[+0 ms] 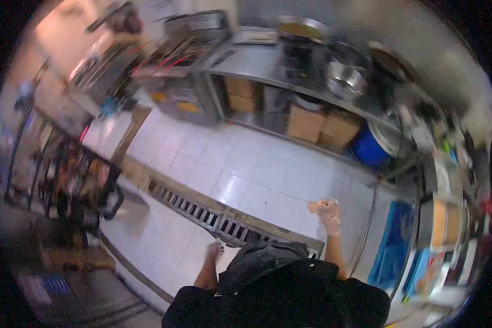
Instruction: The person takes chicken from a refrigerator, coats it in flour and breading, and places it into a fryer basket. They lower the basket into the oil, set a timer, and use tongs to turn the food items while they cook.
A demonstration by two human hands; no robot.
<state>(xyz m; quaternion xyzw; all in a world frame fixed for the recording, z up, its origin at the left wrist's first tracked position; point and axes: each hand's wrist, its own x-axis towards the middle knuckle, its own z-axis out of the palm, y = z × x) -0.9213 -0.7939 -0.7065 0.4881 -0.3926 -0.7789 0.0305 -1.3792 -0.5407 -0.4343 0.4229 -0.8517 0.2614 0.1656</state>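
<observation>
My right hand (330, 218) wears a clear plastic glove and is held out over the tiled floor, its fingers bent closed. From its thumb side sticks out a small tan piece (314, 206), too blurred to name. My left hand (214, 252) hangs low beside my dark apron (262, 259), over the floor near the drain. A whitish patch shows at its fingers, which are smeared by motion.
A slotted drain grate (194, 210) crosses the white tiled floor (240, 153). Along the far wall runs a steel counter (257, 61) with pots (346, 79) on it, and cardboard boxes (306, 123) and a blue drum (370, 146) below. A loaded rack (65, 169) stands left.
</observation>
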